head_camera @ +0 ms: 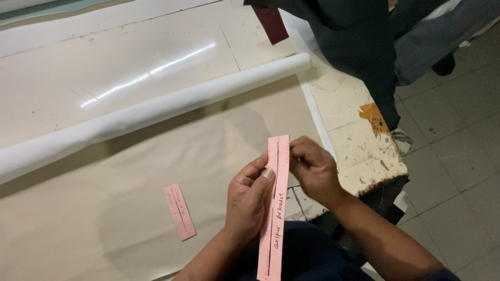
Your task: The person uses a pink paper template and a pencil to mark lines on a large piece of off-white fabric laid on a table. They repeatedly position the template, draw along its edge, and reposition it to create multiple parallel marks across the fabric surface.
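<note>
Both your left hand (249,200) and right hand (312,169) pinch one long pink strip (275,208); a second, shorter strip (179,212) lies left, one white roll (156,112) beyond.

A long pink paper strip (275,208) stands nearly upright over the table's near edge, pinched along its left edge and at its upper right edge. It is narrow and flat, with a dark line down its middle and handwriting along its lower half. Its bottom end reaches the picture's lower border.
</note>
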`<state>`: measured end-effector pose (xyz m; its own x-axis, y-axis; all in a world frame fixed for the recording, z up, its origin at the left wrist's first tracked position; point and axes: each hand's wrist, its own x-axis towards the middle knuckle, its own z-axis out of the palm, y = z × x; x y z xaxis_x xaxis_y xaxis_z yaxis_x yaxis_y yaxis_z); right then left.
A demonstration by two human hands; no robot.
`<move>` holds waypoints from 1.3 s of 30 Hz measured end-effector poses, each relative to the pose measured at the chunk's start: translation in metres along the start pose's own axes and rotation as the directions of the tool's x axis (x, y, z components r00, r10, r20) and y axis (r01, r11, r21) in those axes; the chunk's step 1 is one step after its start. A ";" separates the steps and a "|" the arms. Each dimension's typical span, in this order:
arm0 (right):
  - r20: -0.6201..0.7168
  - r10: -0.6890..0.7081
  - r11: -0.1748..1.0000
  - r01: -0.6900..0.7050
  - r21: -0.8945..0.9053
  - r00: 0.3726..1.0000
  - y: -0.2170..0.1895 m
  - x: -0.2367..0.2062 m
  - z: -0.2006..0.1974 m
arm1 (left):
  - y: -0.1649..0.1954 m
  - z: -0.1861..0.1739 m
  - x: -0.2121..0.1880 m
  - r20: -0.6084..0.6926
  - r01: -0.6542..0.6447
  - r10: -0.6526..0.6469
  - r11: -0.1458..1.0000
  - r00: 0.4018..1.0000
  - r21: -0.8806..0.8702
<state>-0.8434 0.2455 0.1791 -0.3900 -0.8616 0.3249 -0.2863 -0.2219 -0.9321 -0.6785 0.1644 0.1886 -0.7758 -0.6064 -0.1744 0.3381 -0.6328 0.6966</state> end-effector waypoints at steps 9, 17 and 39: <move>0.065 -0.008 1.000 0.008 -0.004 0.998 -0.012 -0.010 0.008 | 0.005 0.002 0.004 -0.007 -0.028 0.028 0.999 1.000 -0.028; 0.017 -0.063 0.998 0.063 -0.024 0.998 -0.017 -0.011 0.013 | 0.001 0.001 0.007 -0.019 -0.061 0.061 0.998 0.998 0.001; 0.110 0.098 0.995 -0.099 0.002 0.989 -0.004 -0.015 0.006 | 0.007 -0.007 0.011 -0.158 0.031 0.059 0.856 0.986 0.516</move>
<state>-0.8316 0.2566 0.1771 -0.3173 -0.9244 0.2119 -0.2442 -0.1362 -0.9601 -0.6807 0.1498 0.1869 -0.6606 -0.7111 -0.2406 -0.0097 -0.3124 0.9499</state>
